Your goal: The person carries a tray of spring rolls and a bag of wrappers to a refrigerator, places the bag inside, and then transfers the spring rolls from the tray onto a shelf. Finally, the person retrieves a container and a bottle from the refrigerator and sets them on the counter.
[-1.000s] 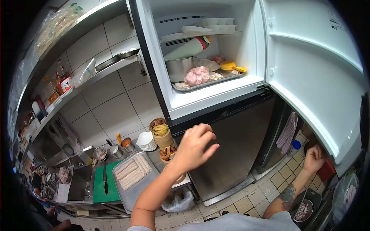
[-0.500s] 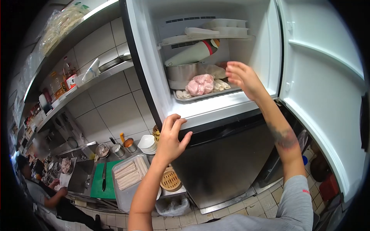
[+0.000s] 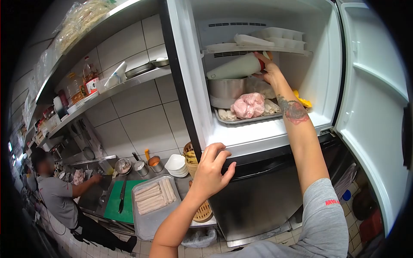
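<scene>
Head view: I'm clamping my right hand (image 3: 267,71) on the white bottle (image 3: 234,68), left hand (image 3: 213,170) spread flat, bracing on the freezer (image 3: 258,144) front edge.

In our kitchen, we see glossy white plastic lining the freezer (image 3: 318,77), a brushed steel pot (image 3: 226,88), a dull metal tray (image 3: 245,121), a matt white plastic bottle (image 3: 234,68), glazed wall tiles (image 3: 137,120), a smooth green plastic cutting board (image 3: 112,210) and a bamboo steamer (image 3: 203,211).
</scene>
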{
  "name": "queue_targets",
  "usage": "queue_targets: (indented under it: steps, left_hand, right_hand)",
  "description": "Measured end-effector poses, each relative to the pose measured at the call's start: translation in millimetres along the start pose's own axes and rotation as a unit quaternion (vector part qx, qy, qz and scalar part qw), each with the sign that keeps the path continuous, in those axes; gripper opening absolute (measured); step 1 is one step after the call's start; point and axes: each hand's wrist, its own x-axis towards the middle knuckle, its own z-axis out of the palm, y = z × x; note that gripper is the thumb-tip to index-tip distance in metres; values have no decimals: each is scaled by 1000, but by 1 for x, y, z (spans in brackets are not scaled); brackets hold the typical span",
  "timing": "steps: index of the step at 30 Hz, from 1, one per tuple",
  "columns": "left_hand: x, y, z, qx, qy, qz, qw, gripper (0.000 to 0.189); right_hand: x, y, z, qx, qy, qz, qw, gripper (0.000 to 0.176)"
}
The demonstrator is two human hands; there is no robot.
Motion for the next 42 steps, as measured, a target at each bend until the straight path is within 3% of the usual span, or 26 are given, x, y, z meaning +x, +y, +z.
queue_targets:
  steps: [7, 8, 11, 12, 15, 17, 19, 20, 25, 26, 29, 33, 38, 42]
  left_hand:
    - [1, 1, -2, -6, -16, -3, 1000, 23]
    - [1, 0, -2, -5, -25, -1, 1000, 26]
    - [3, 1, -2, -13, -6, -7, 1000, 27]
    - [3, -2, -2, -32, -30, -28, 999, 38]
    - [24, 2, -3, -14, -1, -47, 999, 51]
    - [49, -5, 3, -11, -3, -37, 999, 62]
    - [81, -15, 16, 5, 21, -29, 999, 63]
    - [98, -25, 26, 18, 22, -49, 998, 65]
    - [177, -59, 58, 94, -68, -258, 959, 79]
    - [185, -64, 63, 92, -83, -307, 944, 79]
    - [193, -72, 75, 124, -77, -330, 933, 78]
    - [196, -86, 95, 68, 61, -307, 947, 62]
    - [205, -84, 98, 67, 214, -176, 958, 52]
    - [222, -67, 80, 91, 244, -126, 957, 50]
  right_hand:
    - [-12, 0, 2, 49, -22, -55, 997, 59]
    - [-16, 0, 4, 52, 10, -91, 994, 70]
    - [-56, -1, 21, 94, 115, -165, 975, 81]
    - [-49, -4, 9, 110, 83, -148, 979, 86]
    - [-52, -17, -16, 215, 84, -96, 968, 79]
    - [-80, -34, -25, 183, 68, -130, 972, 55]
    - [-98, -49, -38, 163, 53, -169, 971, 52]
    - [-110, -56, -41, 157, 95, -187, 965, 52]
    - [-143, -73, -88, 112, 63, -326, 936, 48]
    - [-158, -74, -92, 84, 81, -319, 941, 48]
    - [-196, -83, -95, 76, 102, -300, 945, 47]
    - [-228, -87, -108, 92, 110, -278, 950, 40]
    - [-252, -84, -130, 104, 96, -248, 958, 45]
    - [-262, -77, -137, 104, 120, -234, 959, 49]
